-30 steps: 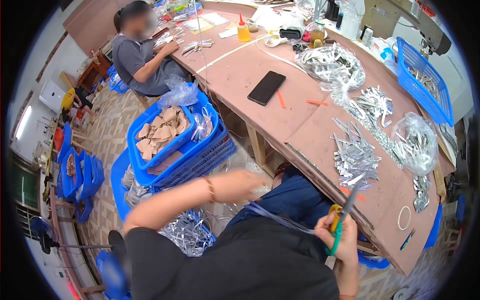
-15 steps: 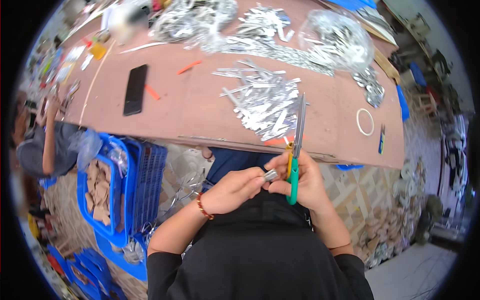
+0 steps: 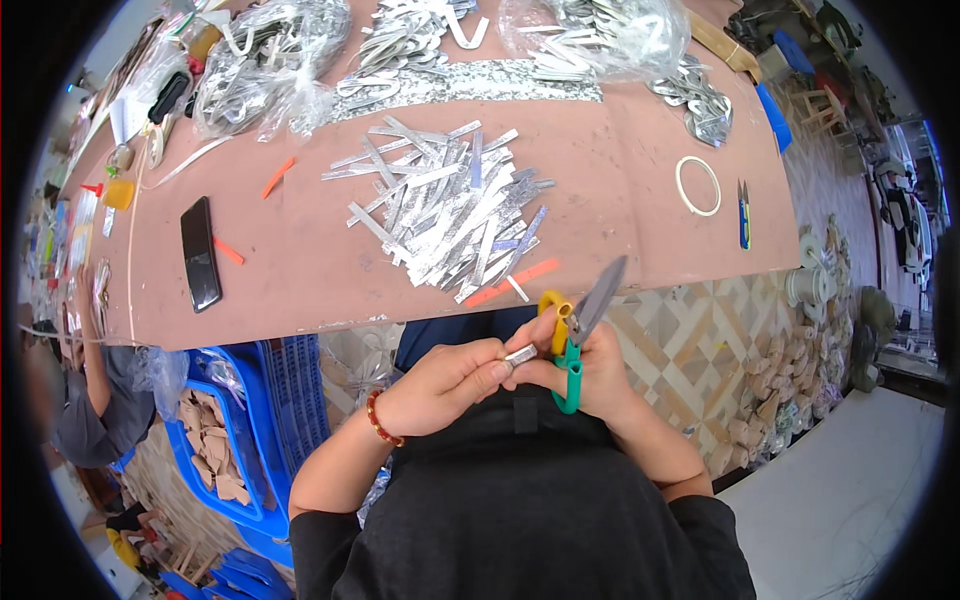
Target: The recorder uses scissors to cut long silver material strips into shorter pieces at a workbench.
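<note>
In front of my black shirt, my two hands meet over a small silver strip piece (image 3: pixel 521 355). The fingers and thumb of my left hand (image 3: pixel 448 385) pinch one end of it. My right hand (image 3: pixel 597 378) carries a pair of scissors (image 3: pixel 600 300) with a yellow and a green handle loop, and its thumb and fingertips touch the silver piece's other end. The blades point up and to the right, apart from the silver piece. Ahead on the table lies a loose pile of flat silver strips (image 3: pixel 450 215); an orange strip (image 3: pixel 510 284) lies at its near side.
On the pinkish table (image 3: pixel 640 220) lie a black phone (image 3: pixel 201 255), a white ring (image 3: pixel 698 186) and thread snips (image 3: pixel 744 215). Clear bags of silver pieces (image 3: pixel 640 35) stand at the back. Blue crates (image 3: pixel 292 400) stand on the floor at my left, near another person (image 3: pixel 95 405).
The scissor blades have tilted to the right from nearly upright. My hands still hold the silver piece together. The view has shifted, so the table things sit further left.
</note>
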`<state>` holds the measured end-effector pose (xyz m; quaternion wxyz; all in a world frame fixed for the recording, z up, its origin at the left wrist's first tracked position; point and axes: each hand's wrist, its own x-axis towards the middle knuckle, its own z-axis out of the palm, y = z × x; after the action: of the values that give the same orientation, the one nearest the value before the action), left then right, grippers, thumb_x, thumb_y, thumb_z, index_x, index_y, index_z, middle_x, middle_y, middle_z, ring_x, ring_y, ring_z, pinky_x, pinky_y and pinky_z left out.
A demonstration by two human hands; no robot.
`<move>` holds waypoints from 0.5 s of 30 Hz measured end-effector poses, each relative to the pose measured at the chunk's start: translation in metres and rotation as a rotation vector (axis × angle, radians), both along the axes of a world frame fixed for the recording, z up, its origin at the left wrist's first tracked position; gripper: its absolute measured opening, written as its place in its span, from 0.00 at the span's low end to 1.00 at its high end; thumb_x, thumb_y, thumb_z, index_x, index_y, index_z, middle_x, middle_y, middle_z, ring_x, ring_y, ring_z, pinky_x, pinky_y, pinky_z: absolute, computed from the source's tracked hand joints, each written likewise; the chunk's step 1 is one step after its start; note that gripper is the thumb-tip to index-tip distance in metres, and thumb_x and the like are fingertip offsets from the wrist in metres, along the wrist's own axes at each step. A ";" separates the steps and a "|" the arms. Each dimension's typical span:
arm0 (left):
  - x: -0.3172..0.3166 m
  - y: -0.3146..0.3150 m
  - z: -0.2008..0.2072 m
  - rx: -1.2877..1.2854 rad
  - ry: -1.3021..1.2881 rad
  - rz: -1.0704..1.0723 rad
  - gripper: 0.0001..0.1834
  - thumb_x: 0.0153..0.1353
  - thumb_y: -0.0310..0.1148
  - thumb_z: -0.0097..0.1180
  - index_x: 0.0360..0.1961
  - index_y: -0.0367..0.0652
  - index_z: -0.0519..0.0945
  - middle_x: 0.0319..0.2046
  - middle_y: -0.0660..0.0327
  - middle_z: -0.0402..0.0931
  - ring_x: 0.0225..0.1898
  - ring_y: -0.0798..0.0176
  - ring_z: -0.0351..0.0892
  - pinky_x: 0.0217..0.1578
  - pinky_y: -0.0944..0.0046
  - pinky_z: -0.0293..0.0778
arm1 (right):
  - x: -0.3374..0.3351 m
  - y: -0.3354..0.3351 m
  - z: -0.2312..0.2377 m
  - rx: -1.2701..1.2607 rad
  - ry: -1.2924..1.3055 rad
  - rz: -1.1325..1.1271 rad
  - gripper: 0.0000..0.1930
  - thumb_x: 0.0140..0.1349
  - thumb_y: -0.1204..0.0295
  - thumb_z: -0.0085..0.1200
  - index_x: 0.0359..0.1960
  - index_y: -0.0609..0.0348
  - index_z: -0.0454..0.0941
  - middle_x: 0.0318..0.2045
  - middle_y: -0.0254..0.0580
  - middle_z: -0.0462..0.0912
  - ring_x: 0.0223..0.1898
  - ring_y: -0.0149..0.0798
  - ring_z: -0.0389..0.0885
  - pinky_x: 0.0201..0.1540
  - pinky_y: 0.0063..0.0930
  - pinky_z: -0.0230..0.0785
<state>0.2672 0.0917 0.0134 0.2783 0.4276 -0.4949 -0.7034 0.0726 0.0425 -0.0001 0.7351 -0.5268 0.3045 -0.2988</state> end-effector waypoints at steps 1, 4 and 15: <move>-0.001 -0.001 -0.001 -0.084 -0.111 0.049 0.11 0.67 0.35 0.42 0.33 0.40 0.73 0.19 0.64 0.67 0.22 0.71 0.66 0.26 0.70 0.64 | -0.005 -0.001 -0.001 0.004 0.001 -0.007 0.17 0.49 0.83 0.62 0.38 0.62 0.68 0.34 0.40 0.78 0.33 0.29 0.79 0.37 0.21 0.71; -0.007 0.001 -0.002 -0.235 -0.317 0.211 0.10 0.66 0.33 0.43 0.33 0.39 0.73 0.21 0.60 0.71 0.23 0.66 0.71 0.27 0.68 0.67 | -0.037 0.000 0.005 -0.103 0.272 -0.067 0.24 0.42 0.73 0.69 0.39 0.60 0.68 0.35 0.38 0.77 0.36 0.31 0.77 0.39 0.23 0.68; -0.021 -0.003 -0.013 -0.167 -0.262 0.325 0.07 0.64 0.29 0.47 0.33 0.37 0.74 0.20 0.60 0.71 0.21 0.68 0.68 0.25 0.71 0.66 | -0.091 0.020 -0.002 -0.179 0.699 0.346 0.35 0.36 0.48 0.69 0.40 0.61 0.74 0.32 0.43 0.74 0.35 0.44 0.75 0.37 0.29 0.65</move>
<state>0.2467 0.0883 0.0005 0.3555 0.5649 -0.5079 -0.5446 -0.0187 0.0622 -0.0022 0.5781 -0.7022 0.4157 0.0014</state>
